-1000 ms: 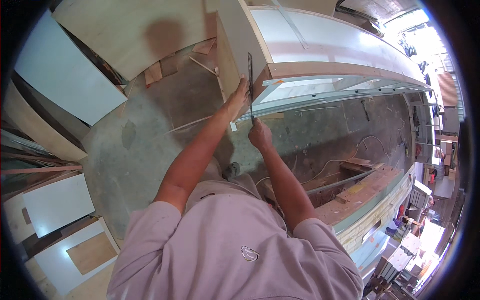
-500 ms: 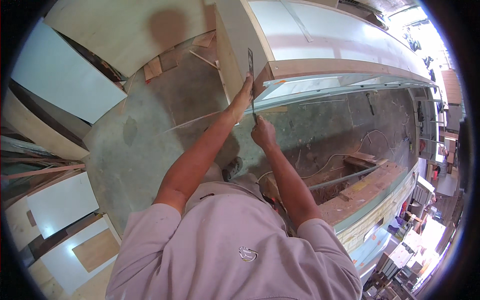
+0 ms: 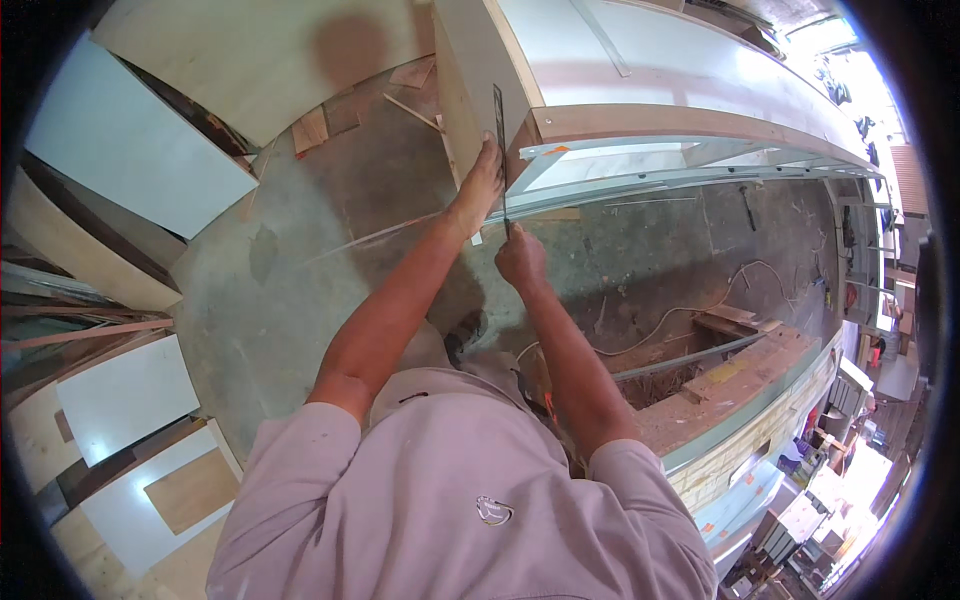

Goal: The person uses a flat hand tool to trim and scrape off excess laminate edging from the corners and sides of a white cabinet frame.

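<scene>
A long, narrow dark tool that looks like a flat file [image 3: 498, 110] stands against the end edge of a large wooden cabinet frame [image 3: 640, 122]. My right hand [image 3: 521, 258] is closed round its near end. My left hand [image 3: 478, 190] lies along its left side with the fingers stretched out, pressed flat toward the tool and the cabinet's end panel [image 3: 475, 60]. Part of the blade is hidden by the left fingers. Pale metal rails [image 3: 640, 182] run along the cabinet's near side, to the right of both hands.
Right of my legs stands a low wooden bench-like structure [image 3: 690, 420] with an open recess. A pale cord [image 3: 655, 322] and a hammer-like tool [image 3: 747, 205] lie on the concrete floor [image 3: 225, 300]. White panels [image 3: 130, 150] and plywood sheets [image 3: 230, 60] stand at the left; wood offcuts [image 3: 312, 128] lie beyond.
The view has shifted slightly, so the cabinet corner sits a little higher and further left. Both hands stay on the tool at the cabinet edge, with only a small shift.
</scene>
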`<state>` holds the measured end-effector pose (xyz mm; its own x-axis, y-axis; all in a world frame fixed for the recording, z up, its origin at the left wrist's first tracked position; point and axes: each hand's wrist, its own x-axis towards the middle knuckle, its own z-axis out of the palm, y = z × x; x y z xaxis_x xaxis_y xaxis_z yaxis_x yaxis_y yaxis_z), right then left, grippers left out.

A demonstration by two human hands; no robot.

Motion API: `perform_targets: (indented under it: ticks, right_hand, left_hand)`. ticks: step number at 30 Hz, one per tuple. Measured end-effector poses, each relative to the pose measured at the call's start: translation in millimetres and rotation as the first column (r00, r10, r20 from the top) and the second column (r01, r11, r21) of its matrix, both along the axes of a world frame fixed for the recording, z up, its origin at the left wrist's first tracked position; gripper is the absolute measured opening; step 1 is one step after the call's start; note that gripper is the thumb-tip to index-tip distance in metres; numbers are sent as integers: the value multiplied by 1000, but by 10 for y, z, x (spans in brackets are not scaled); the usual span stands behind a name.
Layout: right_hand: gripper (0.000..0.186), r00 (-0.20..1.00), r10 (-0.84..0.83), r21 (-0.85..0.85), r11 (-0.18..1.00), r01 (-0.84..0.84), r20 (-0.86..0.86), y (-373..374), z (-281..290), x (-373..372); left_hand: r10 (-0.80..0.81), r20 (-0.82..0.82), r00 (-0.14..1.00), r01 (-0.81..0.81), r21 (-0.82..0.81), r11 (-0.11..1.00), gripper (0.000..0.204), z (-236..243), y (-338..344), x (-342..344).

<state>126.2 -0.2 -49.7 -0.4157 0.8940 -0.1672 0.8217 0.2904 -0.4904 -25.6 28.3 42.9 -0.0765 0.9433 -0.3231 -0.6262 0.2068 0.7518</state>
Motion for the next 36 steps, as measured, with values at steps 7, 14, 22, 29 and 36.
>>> perform_targets:
  ticks: [7, 14, 22, 29, 36]
  right_hand:
    - [24, 998, 52, 15, 999, -51, -43, 73, -37, 112]
    - [24, 999, 26, 22, 999, -25, -37, 9, -56, 93]
    - [28, 999, -1, -34, 999, 0, -35, 47, 90, 20]
    - [27, 997, -16, 4, 1000, 17, -79, -9, -41, 67]
    - [21, 996, -46, -18, 999, 45, -72, 105, 27, -80]
  left_hand:
    - [43, 39, 998, -43, -12, 999, 109, -150, -19, -4]
    - [32, 67, 997, -33, 12, 999, 105, -2, -67, 77]
    - [31, 17, 999, -31, -25, 999, 108, -63, -26, 16]
    - [2, 43, 999, -2, 4, 1000, 109, -27, -99, 91]
    - [67, -27, 997, -65, 50, 997, 103, -43, 25, 18]
